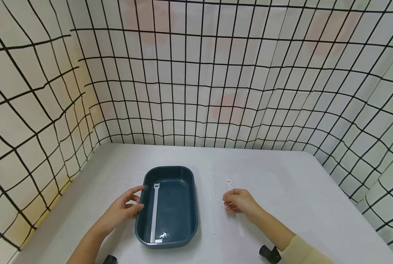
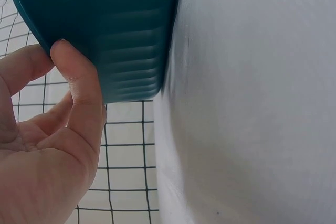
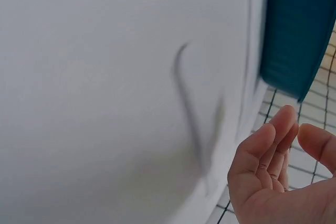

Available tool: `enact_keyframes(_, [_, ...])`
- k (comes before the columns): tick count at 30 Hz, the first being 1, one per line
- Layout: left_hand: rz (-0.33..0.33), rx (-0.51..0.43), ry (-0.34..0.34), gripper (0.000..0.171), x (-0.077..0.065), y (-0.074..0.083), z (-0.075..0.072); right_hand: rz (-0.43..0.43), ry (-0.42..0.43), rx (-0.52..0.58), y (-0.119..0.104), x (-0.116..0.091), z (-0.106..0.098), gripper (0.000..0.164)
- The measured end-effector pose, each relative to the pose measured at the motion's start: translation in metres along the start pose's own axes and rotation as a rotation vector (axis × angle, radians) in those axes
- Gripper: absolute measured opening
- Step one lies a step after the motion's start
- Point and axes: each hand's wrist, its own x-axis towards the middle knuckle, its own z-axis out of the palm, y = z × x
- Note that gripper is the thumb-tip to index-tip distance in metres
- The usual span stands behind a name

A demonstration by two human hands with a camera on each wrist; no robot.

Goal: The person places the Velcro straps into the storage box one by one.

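Observation:
My left hand [image 1: 126,206] pinches the left side of a dark teal rectangular tray [image 1: 195,205], with its thumb on the outer wall near the rim [image 2: 47,45]. Inside the tray, along its left side, lies a white cable strap [image 1: 155,216] with a slotted head at the far end. To the right of the tray my right hand [image 1: 239,201] is over another white strap [image 1: 240,229] and partly hides it. Its fingers are loosely bent, with the thumb near the fingertips and nothing seen between them [image 3: 283,166].
A third white strap [image 1: 213,216] lies on the white table [image 1: 282,183] between the tray and my right hand. Black wire mesh [image 1: 196,84] surrounds the table at the back and both sides. Black wrist devices [image 1: 270,253] show at the bottom edge.

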Motion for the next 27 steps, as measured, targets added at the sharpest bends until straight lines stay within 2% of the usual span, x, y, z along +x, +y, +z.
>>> enact_keyframes(10, [-0.001,0.003,-0.011,0.059,0.0,0.001,-0.002,0.026,0.087,-0.014,0.017,0.009,-0.023,0.02])
enact_keyframes(27, [0.0,-0.008,-0.013,0.06,0.001,-0.001,-0.001,0.005,0.173,-0.126,0.026,0.019,-0.024,0.012])
